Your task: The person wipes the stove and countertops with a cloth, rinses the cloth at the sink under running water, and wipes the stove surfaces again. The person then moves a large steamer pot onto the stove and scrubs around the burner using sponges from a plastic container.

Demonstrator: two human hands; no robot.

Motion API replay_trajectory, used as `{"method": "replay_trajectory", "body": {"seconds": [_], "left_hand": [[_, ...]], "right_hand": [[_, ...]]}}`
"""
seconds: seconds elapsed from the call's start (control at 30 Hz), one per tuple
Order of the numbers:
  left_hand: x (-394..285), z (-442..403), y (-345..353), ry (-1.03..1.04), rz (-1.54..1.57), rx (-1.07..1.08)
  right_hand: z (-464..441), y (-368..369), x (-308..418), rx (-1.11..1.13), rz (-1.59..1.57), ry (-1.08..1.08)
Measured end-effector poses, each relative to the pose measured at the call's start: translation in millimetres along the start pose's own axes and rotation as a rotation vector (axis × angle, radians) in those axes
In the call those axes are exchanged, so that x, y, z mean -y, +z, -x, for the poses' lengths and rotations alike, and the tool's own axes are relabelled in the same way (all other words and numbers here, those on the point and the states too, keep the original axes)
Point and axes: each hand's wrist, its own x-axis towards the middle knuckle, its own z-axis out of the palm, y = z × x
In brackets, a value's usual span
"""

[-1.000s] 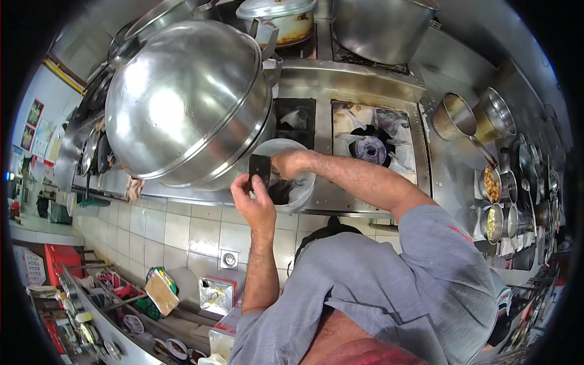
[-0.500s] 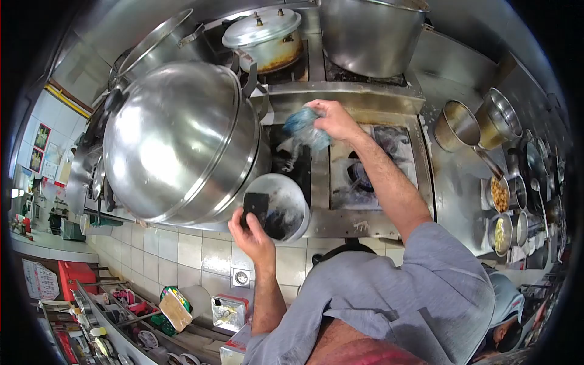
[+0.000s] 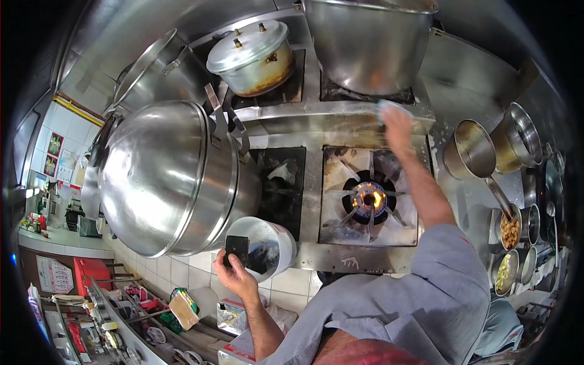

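My left hand [image 3: 237,277] holds a small dark flat object [image 3: 236,249] beside the rim of a white bucket [image 3: 285,244]. Dark liquid or matter lies inside the bucket. Over the steel ledge [image 3: 292,119] behind the front burners, my right hand [image 3: 398,125] presses a pale bluish cloth or plastic bundle [image 3: 391,113], both smeared by motion. Flames show at the front right burner [image 3: 369,199], under its metal grate. A large domed steel vessel [image 3: 155,176] stands left of the bucket.
At the back are a lidded pot [image 3: 255,61] and a tall stockpot [image 3: 371,45]. Saucepans [image 3: 468,149] and small pans of food [image 3: 510,231] stand on the right. A co-worker's clothed part [image 3: 500,328] shows at lower right. Shelves with goods [image 3: 121,331] are at lower left.
My right hand has gone from the bucket, up and right, to the back ledge with the bundle. The view has shifted, so the bucket sits lower. The burner flame now shows.
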Motion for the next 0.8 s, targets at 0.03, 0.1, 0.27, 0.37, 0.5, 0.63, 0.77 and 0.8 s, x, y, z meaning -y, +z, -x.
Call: {"method": "replay_trajectory", "body": {"seconds": [0.03, 0.1, 0.27, 0.37, 0.5, 0.63, 0.77, 0.8], "left_hand": [[-2, -1, 1, 0.005, 0.015, 0.001], [-7, 0, 1, -0.035, 0.021, -0.001], [-6, -1, 1, -0.02, -0.001, -0.019], [-10, -2, 2, -0.022, -0.033, -0.003], [-2, -3, -4, 0.008, -0.211, 0.14], [-27, -11, -3, -0.047, -0.168, 0.252], [-23, -12, -1, -0.049, -0.144, 0.281], [-21, -11, 1, -0.047, -0.132, 0.273]], "right_hand": [[11, -6, -19, 0.011, 0.124, 0.114], [7, -46, -26, 0.101, 0.186, 0.295], [-20, -24, 31, -0.022, -0.337, 0.103], [-40, 17, 127, 0.226, -0.884, 0.218], [-27, 89, 178, 0.331, -0.501, -0.381], [-16, 89, 101, 0.498, -0.435, -0.314], [38, 35, -29, 0.464, -0.463, 0.125], [52, 26, -59, 0.444, -0.501, 0.335]]}}
